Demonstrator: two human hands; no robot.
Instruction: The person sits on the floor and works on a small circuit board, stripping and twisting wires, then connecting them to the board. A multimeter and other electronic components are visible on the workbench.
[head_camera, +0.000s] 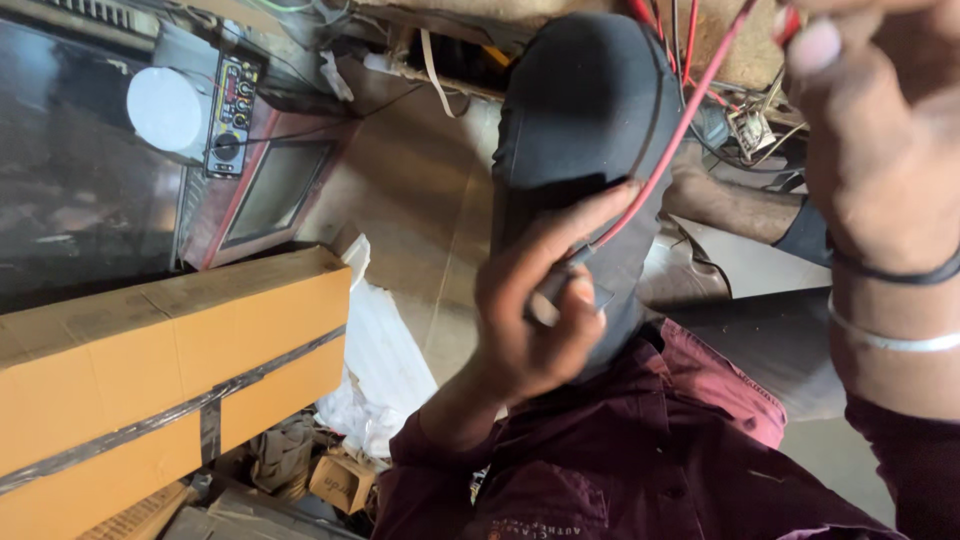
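The left hand (540, 320) is closed around a small tool (548, 292), seemingly a cutter or stripper with a pale handle end showing under the fingers, though the fist hides most of it. A red wire (668, 150) enters the tool's tip and runs taut up and to the right to the right hand (880, 130), which is raised close to the camera and pinches the wire's far end between thumb and fingers; that wrist wears a dark band and a thin metal bangle. The wire therefore hangs in the air between both hands, in front of the person's raised knee (585, 110) in dark trousers. As far as can be judged, the wire is seated in the tool and pulled straight, so the grip is set, but whether the cut or strip is made cannot be told: no bare copper or loose offcut shows. Below the hands is the maroon shirt (640, 450). Behind the knee lies a tangle of more red wires (690, 40) and a small electrical part. To the left sits a cardboard box (170, 350) bound with dark tape, with white plastic sheeting (380, 360) beside it, and farther off an old red-framed television (270, 190) with a small control panel (232, 115) and a white round disc (165, 108) above it.
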